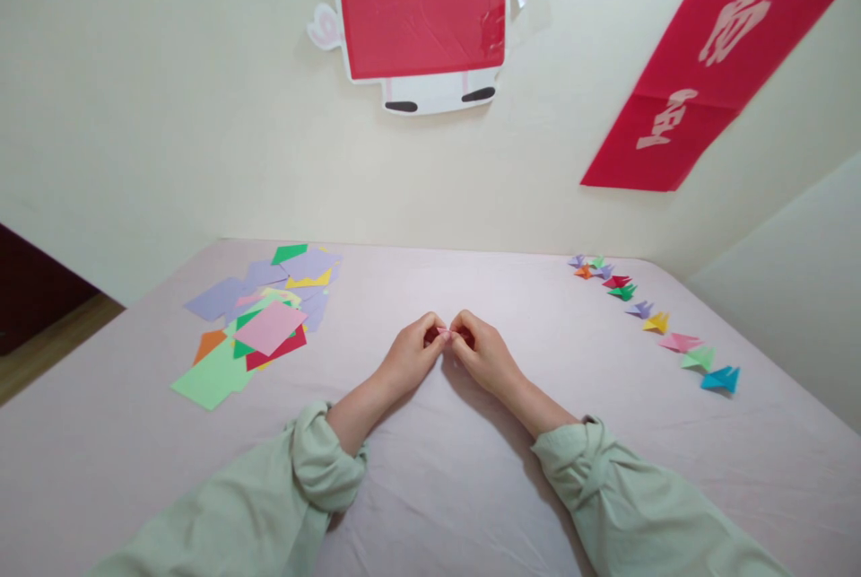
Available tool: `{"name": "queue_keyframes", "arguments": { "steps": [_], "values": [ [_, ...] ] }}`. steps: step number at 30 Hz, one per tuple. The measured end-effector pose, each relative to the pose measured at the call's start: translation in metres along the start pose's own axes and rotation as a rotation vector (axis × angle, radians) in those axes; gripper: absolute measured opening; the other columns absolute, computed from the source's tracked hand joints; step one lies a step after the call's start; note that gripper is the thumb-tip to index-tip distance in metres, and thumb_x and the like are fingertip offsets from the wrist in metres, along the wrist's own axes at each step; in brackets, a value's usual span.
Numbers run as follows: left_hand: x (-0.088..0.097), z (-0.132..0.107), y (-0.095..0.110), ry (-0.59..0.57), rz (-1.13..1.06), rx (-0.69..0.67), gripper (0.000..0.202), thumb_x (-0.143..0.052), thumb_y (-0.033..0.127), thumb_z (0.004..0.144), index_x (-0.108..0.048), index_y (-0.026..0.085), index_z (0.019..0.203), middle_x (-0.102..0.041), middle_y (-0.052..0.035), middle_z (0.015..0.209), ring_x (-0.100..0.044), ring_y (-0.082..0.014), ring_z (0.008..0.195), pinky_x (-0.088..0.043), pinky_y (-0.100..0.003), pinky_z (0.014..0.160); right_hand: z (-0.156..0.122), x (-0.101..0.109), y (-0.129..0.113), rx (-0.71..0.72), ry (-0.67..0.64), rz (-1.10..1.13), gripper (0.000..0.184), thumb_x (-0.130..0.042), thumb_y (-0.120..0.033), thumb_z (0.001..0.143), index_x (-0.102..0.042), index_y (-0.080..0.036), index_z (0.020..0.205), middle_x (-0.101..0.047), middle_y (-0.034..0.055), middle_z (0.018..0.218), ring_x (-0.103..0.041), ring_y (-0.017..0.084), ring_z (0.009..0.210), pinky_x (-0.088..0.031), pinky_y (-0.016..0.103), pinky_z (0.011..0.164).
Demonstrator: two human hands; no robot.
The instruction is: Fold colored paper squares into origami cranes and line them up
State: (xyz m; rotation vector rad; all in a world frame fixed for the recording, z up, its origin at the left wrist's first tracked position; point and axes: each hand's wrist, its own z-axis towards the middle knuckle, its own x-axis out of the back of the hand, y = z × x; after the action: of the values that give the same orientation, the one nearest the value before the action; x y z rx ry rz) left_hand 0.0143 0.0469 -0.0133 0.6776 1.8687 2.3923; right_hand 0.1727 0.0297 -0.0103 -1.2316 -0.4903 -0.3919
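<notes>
My left hand (418, 351) and my right hand (485, 351) meet over the middle of the table. Between their fingertips is a small folded piece of pink paper (443, 331), pinched from both sides. Most of the paper is hidden by the fingers, so its exact shape does not show. To the left lies a loose pile of coloured paper sheets, with a pink sheet (271, 328) on top and a light green sheet (213, 377) at the near side. On the right, several folded paper figures run in a slanting row, a blue one (721, 380) being nearest.
A pale pink cloth (430, 487) covers the table and has slight wrinkles. Behind the far edge rises a cream wall (269, 164) bearing a red cartoon-shaped poster (423, 7) and a red banner (692, 74). Wooden floor (60, 339) shows at the far left.
</notes>
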Motion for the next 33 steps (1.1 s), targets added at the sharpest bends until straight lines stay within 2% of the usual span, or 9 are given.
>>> {"name": "queue_keyframes", "arguments": {
  "steps": [2,5,13,20,26,29,31,33],
  "values": [
    [0.0,-0.001,0.002,-0.034,0.083,-0.039,0.017,-0.051,0.03,0.086,-0.056,0.019,0.075,-0.055,0.0018,0.07,-0.049,-0.0133,0.067,-0.037,-0.024,0.064,-0.001,0.001,0.0,0.023,-0.009,-0.067,0.014,-0.05,-0.03,0.086,-0.051,-0.022,0.075,-0.053,-0.0028,0.067,-0.045,0.014,0.06,-0.033,0.025,0.058],
    [0.0,-0.001,0.005,-0.022,0.098,-0.045,0.02,-0.05,0.029,0.086,-0.055,0.018,0.071,-0.053,0.0019,0.068,-0.048,-0.0138,0.068,-0.037,-0.025,0.066,-0.001,0.001,-0.002,0.022,0.014,-0.125,0.013,-0.05,-0.03,0.085,-0.051,-0.022,0.075,-0.054,-0.0026,0.068,-0.046,0.014,0.061,-0.033,0.025,0.058],
    [-0.003,0.0,0.009,0.061,0.011,0.061,0.024,-0.052,0.034,0.085,-0.053,0.018,0.067,-0.051,0.0033,0.063,-0.046,-0.0124,0.063,-0.035,-0.023,0.061,0.007,-0.002,0.005,-0.046,0.096,-0.027,0.007,-0.048,-0.023,0.081,-0.05,-0.022,0.074,-0.053,-0.0035,0.065,-0.05,0.014,0.058,-0.034,0.025,0.057],
    [-0.005,0.001,0.008,0.079,0.0,0.079,0.02,-0.051,0.028,0.084,-0.053,0.018,0.067,-0.052,0.0042,0.062,-0.046,-0.0111,0.061,-0.035,-0.022,0.06,0.009,0.0,0.005,-0.049,0.152,-0.003,0.008,-0.047,-0.021,0.079,-0.049,-0.022,0.072,-0.054,-0.0032,0.064,-0.051,0.014,0.057,-0.037,0.026,0.058],
    [-0.003,0.002,0.005,0.107,-0.086,0.106,0.018,-0.051,0.027,0.083,-0.052,0.018,0.068,-0.052,0.0041,0.061,-0.047,-0.0107,0.06,-0.037,-0.022,0.059,0.012,-0.002,0.015,-0.177,0.189,0.183,0.005,-0.047,-0.024,0.08,-0.047,-0.022,0.075,-0.05,-0.0053,0.056,-0.05,0.014,0.049,-0.037,0.026,0.05],
    [0.0,0.003,0.005,0.124,-0.179,0.144,0.017,-0.054,0.03,0.082,-0.052,0.018,0.071,-0.054,0.0035,0.062,-0.05,-0.0108,0.06,-0.039,-0.022,0.059,0.015,0.002,0.022,-0.236,0.241,0.314,0.008,-0.049,-0.029,0.08,-0.047,-0.022,0.076,-0.054,-0.0039,0.062,-0.05,0.013,0.048,-0.039,0.026,0.048],
    [0.002,0.003,0.005,0.11,-0.216,0.159,0.018,-0.054,0.033,0.082,-0.053,0.018,0.072,-0.054,0.0033,0.062,-0.05,-0.0109,0.06,-0.039,-0.022,0.059,0.014,0.004,0.021,-0.199,0.194,0.372,0.013,-0.05,-0.034,0.082,-0.049,-0.021,0.081,-0.058,-0.0016,0.071,-0.052,0.012,0.051,-0.041,0.026,0.051],
    [0.002,0.003,0.004,0.085,-0.22,0.153,0.019,-0.055,0.034,0.082,-0.055,0.017,0.073,-0.054,0.0028,0.064,-0.051,-0.0113,0.061,-0.039,-0.022,0.058,0.013,0.003,0.017,-0.141,0.093,0.408,0.018,-0.051,-0.036,0.083,-0.052,-0.02,0.089,-0.06,-0.0004,0.077,-0.055,0.012,0.056,-0.044,0.026,0.054]
  ]
}}
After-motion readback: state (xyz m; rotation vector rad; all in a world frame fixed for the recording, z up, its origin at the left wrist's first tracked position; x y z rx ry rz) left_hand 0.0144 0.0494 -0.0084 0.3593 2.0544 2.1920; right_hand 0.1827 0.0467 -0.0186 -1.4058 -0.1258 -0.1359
